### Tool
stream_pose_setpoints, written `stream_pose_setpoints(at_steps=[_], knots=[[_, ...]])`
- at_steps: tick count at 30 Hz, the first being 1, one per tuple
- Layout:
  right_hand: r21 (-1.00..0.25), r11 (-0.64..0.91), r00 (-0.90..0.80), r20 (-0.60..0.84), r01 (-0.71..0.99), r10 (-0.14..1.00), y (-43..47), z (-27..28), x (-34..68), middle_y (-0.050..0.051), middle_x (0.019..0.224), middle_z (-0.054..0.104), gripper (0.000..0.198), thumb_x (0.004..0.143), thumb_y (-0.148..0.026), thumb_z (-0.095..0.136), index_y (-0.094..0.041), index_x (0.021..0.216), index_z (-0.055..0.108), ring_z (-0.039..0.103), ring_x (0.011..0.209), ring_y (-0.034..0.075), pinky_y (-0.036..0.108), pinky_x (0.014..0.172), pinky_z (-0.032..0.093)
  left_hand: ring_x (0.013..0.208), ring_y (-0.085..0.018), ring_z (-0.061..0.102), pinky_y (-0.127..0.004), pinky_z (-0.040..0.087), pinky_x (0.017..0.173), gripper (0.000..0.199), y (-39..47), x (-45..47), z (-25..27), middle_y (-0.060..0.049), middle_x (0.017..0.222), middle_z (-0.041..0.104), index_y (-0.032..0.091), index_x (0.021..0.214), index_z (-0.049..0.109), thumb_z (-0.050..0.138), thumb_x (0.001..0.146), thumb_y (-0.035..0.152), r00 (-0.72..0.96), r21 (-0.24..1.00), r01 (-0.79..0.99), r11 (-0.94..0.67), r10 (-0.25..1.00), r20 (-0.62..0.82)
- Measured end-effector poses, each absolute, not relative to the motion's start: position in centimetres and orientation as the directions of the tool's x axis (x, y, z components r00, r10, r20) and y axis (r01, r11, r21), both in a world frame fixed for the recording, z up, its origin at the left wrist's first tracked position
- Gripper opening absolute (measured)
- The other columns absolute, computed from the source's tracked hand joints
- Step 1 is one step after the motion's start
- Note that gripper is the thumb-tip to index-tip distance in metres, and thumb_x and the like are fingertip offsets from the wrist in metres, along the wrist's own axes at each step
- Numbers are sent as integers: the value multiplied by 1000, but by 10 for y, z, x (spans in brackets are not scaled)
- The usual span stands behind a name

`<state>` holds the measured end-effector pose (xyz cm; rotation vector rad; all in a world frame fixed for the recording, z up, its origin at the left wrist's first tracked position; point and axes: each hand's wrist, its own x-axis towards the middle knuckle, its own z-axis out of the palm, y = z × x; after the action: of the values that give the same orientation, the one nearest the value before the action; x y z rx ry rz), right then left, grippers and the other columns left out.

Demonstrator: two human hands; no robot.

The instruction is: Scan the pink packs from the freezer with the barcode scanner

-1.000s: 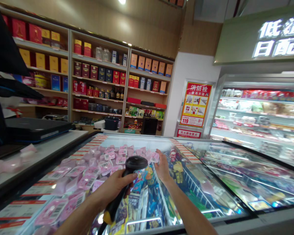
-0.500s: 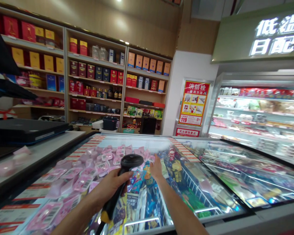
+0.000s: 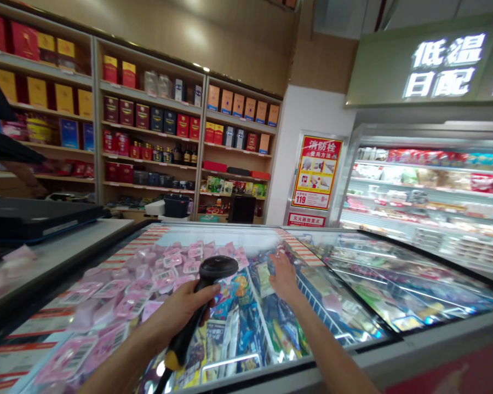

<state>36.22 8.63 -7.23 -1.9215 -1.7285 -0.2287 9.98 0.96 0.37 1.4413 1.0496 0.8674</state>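
My left hand [image 3: 189,306] is closed around the handle of a black barcode scanner [image 3: 217,266] with a yellow base end, its head pointing up and forward. Several pink packs [image 3: 133,303] with barcode labels lie to its left, in the chest freezer [image 3: 213,234]. Out over the freezer's middle, my right hand [image 3: 283,273] has its fingers stretched forward and holds nothing that I can see. Beneath it are colourful bags [image 3: 285,328] between white wire dividers [image 3: 312,298]. Blue bags [image 3: 246,328] lie between the two hands. Whether the right fingertips touch anything, I cannot tell.
A black flat device [image 3: 41,221] rests on a counter at left, beside more pink packs [image 3: 16,265]. Shelves of boxes and bottles [image 3: 152,120] line the back wall. More freezer sections [image 3: 394,290] run right, with a lit refrigerated case [image 3: 427,191] behind.
My right hand has moved right, from above the blue bags to over the neighbouring compartment. The left hand keeps its hold on the scanner. The view has turned slightly right.
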Motion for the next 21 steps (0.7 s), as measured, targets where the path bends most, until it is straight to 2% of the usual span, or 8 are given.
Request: stream_pose_setpoints(at_steps=[3,5,8,11,14,17,19,21], knots=[[-107,-206,232,371,973,899,40,-57,412,9,134,24,60,60,-16,50,-25,118,40,14,123,32,55,91,15,42,-9,43,-21,33,45,29,12,101,-1,5,43,51,17,57,48,52,66,44,378,991,131,-3,925,-47],[-48,-297,299,269,954,916,20,-57,439,10,132,28,60,57,-17,54,-27,115,44,23,119,34,53,87,24,42,-9,44,-21,34,46,30,15,100,-4,4,43,51,17,57,48,52,66,45,380,991,131,0,924,-50],[34,-286,282,95,958,955,9,-67,468,14,110,51,45,56,-11,53,-19,100,56,48,99,28,38,78,36,43,-9,45,-21,34,46,31,17,98,-6,4,45,52,17,59,49,52,66,46,359,991,135,10,932,-58],[51,-232,229,50,971,972,19,-76,475,14,82,61,22,58,-6,47,-11,73,63,56,83,23,32,73,38,42,-9,45,-21,34,45,30,14,96,-4,4,45,52,17,59,48,53,65,46,330,990,136,29,941,-73],[-303,-171,250,244,937,937,40,-76,458,10,80,61,19,66,-17,45,-14,76,60,56,82,21,31,73,39,41,-8,45,-20,33,44,28,10,95,1,5,45,52,17,58,47,55,63,44,303,992,120,44,950,-79],[-860,4,399,240,510,885,69,-75,419,6,85,60,31,72,-37,40,-18,93,52,56,76,18,30,64,43,40,-8,43,-20,31,42,28,7,94,7,6,43,51,18,56,46,57,61,43,324,992,121,40,943,-77],[-995,74,436,98,72,895,90,-75,388,6,80,60,33,72,-43,38,-17,90,48,56,71,17,31,60,44,40,-8,43,-20,31,43,29,6,92,8,6,42,50,18,56,46,56,61,44,348,991,132,29,935,-74],[-957,148,407,35,-250,913,109,-77,358,4,71,59,26,73,-40,39,-17,81,47,57,68,16,31,61,45,41,-8,43,-20,31,44,30,4,90,8,6,42,50,17,56,46,55,62,46,368,989,145,13,928,-66]])
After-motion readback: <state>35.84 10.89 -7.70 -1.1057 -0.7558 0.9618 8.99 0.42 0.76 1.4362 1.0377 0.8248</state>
